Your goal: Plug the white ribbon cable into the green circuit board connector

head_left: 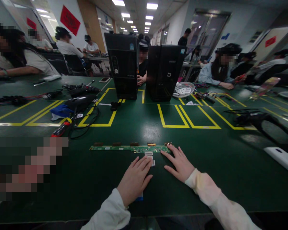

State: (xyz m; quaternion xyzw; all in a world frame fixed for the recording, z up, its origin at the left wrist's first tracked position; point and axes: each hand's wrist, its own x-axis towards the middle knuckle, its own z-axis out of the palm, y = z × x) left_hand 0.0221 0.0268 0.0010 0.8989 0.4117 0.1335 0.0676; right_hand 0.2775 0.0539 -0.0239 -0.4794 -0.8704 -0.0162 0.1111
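Note:
A long, narrow green circuit board [120, 148] lies crosswise on the green table in front of me, with several brown film tabs along its far edge. My left hand [135, 180] rests palm down just short of it, fingers stretched out. Under those fingers is a flat white strip [149, 158], most likely a ribbon cable, meeting the board's near edge. A blue edge [139, 197] shows below the same palm; how it joins the strip is hidden. My right hand [180, 163] is spread, its fingertips touching the board's right end.
Two black computer towers [124, 64] stand across the table. At left, a red-and-black tool [61, 127] is near another person's blurred arm, beside black cables [86, 121]. A white basket [183, 89], a black stand-like object [261, 124] and a white device [282, 159] lie right.

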